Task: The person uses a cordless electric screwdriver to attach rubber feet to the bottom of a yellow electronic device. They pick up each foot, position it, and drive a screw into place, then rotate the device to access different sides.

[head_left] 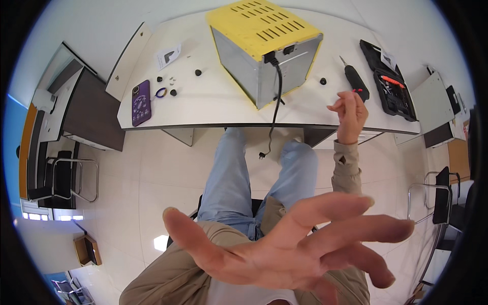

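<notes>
My left hand [284, 254] is raised close to the camera, large in view, its fingers spread and nothing in it. At the table's right front edge is my right hand [351, 117], fingers loosely bent and thumb apart, with no object visible in it. Just beyond its fingertips lies a black electric screwdriver [355, 80] with red buttons, its bit pointing away. To the left stands a yellow metal-cased box [264, 56] with slots on top. A black power cord [277, 91] is plugged into it and hangs over the front edge, its plug [262, 155] dangling.
An open black tool case [394, 96] lies at the right. On the left are a purple phone [141, 103], a small ring [161, 92], a paper leaflet [169, 56], tiny metal pieces and several black round feet or knobs [198, 72]. Another [323, 81] sits right of the box.
</notes>
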Motion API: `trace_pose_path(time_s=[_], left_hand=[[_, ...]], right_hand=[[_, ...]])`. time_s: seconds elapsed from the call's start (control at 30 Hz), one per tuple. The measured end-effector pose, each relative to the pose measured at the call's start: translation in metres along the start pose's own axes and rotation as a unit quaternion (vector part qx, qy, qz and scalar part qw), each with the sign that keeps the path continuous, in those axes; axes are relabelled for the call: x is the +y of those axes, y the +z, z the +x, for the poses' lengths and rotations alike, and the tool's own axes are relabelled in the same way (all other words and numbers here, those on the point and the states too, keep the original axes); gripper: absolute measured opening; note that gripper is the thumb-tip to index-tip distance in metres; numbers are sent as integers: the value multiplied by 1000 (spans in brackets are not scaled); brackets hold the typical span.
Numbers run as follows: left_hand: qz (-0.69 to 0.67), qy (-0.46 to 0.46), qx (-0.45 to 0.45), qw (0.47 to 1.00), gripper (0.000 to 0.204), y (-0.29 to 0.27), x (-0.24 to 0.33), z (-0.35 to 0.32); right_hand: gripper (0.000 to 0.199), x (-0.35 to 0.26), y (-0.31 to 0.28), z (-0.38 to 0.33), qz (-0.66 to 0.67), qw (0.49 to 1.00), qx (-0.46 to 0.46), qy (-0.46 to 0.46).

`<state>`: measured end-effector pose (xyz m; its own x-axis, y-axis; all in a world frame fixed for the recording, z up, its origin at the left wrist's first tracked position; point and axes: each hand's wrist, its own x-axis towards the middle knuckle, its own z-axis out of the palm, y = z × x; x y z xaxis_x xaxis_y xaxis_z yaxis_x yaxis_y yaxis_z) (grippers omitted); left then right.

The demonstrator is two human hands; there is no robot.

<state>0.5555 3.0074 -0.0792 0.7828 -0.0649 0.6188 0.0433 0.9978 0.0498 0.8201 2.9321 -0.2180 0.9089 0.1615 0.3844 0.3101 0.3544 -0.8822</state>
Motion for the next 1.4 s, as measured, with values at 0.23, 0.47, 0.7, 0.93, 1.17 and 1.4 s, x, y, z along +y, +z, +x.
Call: trace_pose_path(time_s=[0.23, 0.47, 0.7, 0.93, 1.17, 1.4], left_hand=[[-20, 232, -113, 966, 134, -34, -38, 29], [43, 17, -88, 995, 132, -41, -5, 12], [18, -54, -144, 988, 126, -60, 8, 20], [-33, -69, -110, 991, 121, -61, 6, 16], [64, -10, 52, 997, 118, -83, 5, -12], [701, 78, 266, 658, 60, -149, 77, -47]], right_hand=[[14, 31, -10, 28, -229, 970, 53, -63], [13, 48, -3, 31, -311, 943, 62, -98], [18, 45, -2, 31, -294, 951, 89, -38], [20, 48, -10, 31, -343, 934, 86, -58], [26, 51, -3, 30, -376, 922, 57, -68], [48, 45, 3, 28, -523, 848, 13, -86]])
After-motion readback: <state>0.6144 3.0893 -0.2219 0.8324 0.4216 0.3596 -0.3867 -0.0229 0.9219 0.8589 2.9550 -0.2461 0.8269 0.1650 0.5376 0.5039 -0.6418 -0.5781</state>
